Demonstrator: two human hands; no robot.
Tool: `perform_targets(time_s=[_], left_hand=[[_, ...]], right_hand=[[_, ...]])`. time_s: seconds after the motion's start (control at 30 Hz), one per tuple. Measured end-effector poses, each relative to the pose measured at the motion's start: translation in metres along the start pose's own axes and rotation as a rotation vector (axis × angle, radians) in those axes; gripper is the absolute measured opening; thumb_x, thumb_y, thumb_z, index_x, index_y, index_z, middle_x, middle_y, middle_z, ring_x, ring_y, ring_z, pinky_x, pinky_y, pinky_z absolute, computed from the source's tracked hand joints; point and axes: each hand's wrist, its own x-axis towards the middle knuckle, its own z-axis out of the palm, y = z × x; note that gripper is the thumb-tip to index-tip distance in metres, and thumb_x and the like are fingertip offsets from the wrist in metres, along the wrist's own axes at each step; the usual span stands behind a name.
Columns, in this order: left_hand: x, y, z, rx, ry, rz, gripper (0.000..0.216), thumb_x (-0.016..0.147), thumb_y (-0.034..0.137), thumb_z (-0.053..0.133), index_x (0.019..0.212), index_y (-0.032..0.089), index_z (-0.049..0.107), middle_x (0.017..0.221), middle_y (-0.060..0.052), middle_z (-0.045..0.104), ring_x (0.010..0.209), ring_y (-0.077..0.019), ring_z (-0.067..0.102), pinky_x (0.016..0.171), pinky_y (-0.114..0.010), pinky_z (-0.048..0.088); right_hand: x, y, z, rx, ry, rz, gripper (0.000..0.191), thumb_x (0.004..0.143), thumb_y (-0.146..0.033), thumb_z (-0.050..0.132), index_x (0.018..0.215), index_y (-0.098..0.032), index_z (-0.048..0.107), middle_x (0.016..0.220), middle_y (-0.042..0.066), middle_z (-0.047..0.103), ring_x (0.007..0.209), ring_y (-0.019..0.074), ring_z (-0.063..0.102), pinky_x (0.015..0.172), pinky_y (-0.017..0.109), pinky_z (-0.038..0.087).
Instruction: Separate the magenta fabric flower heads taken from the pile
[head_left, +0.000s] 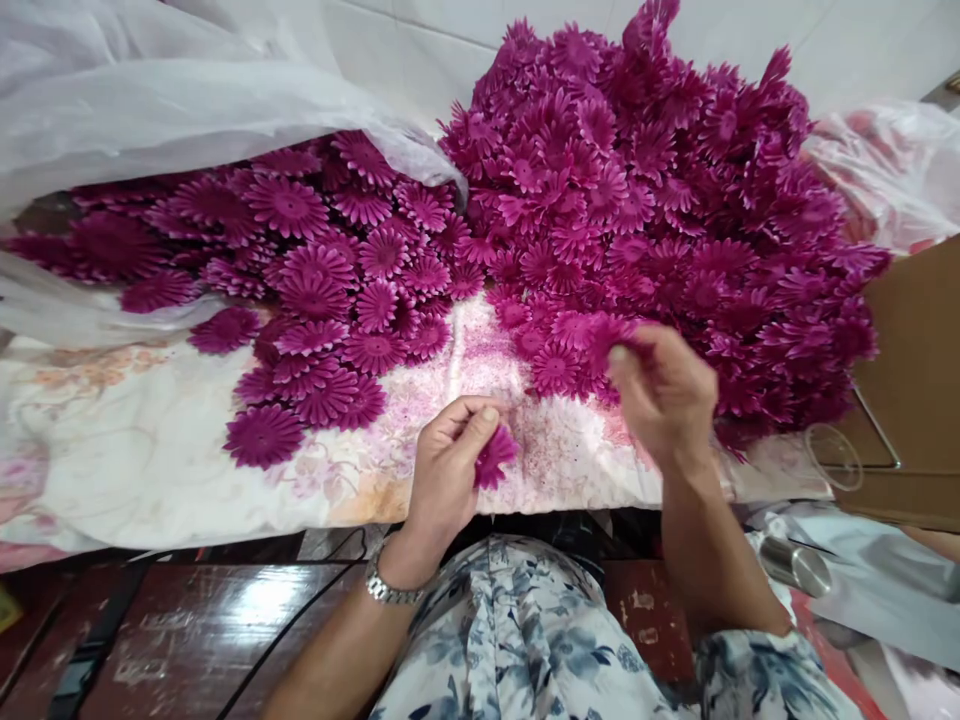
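Observation:
My left hand (450, 462) pinches a small magenta fabric flower (496, 458) between thumb and fingers, above the front part of the table. Farther right, my right hand (664, 395) is closed at the edge of a big heap of magenta flowers (600, 190). A magenta flower piece (606, 340) shows at its fingertips, slightly blurred, and its outline merges with the heap behind. To the left, larger many-petalled magenta flowers (315, 280) spill out of a white plastic bag (225, 110), with one flower (263, 436) lying nearest the table's front.
A floral cloth (135, 440) covers the table. At the right stand a cardboard box (919, 380) and a clear plastic bag (892, 165). A metal cylinder (795, 565) lies below them. A tiled wall (420, 50) is behind the heap, and a dark red wooden surface (225, 620) is below left.

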Motion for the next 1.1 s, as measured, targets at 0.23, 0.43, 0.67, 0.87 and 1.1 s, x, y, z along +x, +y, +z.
perform_targets(time_s=[0.23, 0.43, 0.67, 0.87, 1.1], left_hand=[[0.007, 0.009, 0.007, -0.405, 0.159, -0.158, 0.025, 0.068, 0.035, 0.069, 0.08, 0.014, 0.064, 0.076, -0.001, 0.06, 0.066, -0.0098, 0.056, 0.058, -0.021, 0.047], [0.003, 0.005, 0.013, -0.388, 0.008, -0.148, 0.034, 0.058, 0.005, 0.066, 0.09, 0.017, 0.064, 0.076, 0.0, 0.067, 0.07, -0.0093, 0.061, 0.07, -0.02, 0.047], [0.001, -0.002, 0.012, -0.366, 0.0, -0.08, 0.039, 0.064, 0.008, 0.071, 0.101, 0.017, 0.064, 0.085, -0.003, 0.072, 0.077, -0.0113, 0.064, 0.076, -0.022, 0.048], [-0.002, -0.004, 0.01, -0.395, -0.096, -0.172, 0.034, 0.069, 0.012, 0.067, 0.102, 0.016, 0.067, 0.08, 0.0, 0.068, 0.064, -0.006, 0.058, 0.064, -0.016, 0.045], [-0.005, -0.015, 0.005, -0.385, -0.178, -0.137, 0.042, 0.066, 0.01, 0.07, 0.107, 0.017, 0.068, 0.101, -0.005, 0.069, 0.102, -0.0159, 0.06, 0.093, -0.023, 0.041]], right_hand=[[0.013, 0.007, -0.019, -0.487, 0.169, -0.241, 0.024, 0.084, -0.025, 0.058, 0.107, -0.022, 0.063, 0.105, 0.01, 0.066, 0.1, 0.0234, 0.06, 0.087, 0.041, 0.049], [-0.03, -0.025, 0.026, -0.007, -0.219, -0.261, 0.015, 0.087, -0.021, 0.055, 0.098, -0.017, 0.064, 0.087, 0.007, 0.066, 0.082, 0.0163, 0.062, 0.072, 0.031, 0.054], [-0.04, -0.022, 0.041, -0.017, -0.195, -0.281, 0.014, 0.084, -0.02, 0.059, 0.097, -0.015, 0.062, 0.086, 0.009, 0.063, 0.083, 0.0185, 0.059, 0.074, 0.034, 0.051], [-0.034, -0.015, 0.051, 0.01, -0.266, -0.371, 0.004, 0.083, -0.017, 0.06, 0.086, -0.017, 0.058, 0.074, 0.004, 0.06, 0.073, 0.016, 0.054, 0.066, 0.029, 0.046], [-0.032, -0.008, 0.052, 0.145, -0.351, -0.219, 0.01, 0.08, -0.01, 0.06, 0.078, -0.019, 0.055, 0.069, -0.001, 0.055, 0.066, 0.0109, 0.052, 0.06, 0.023, 0.043]])
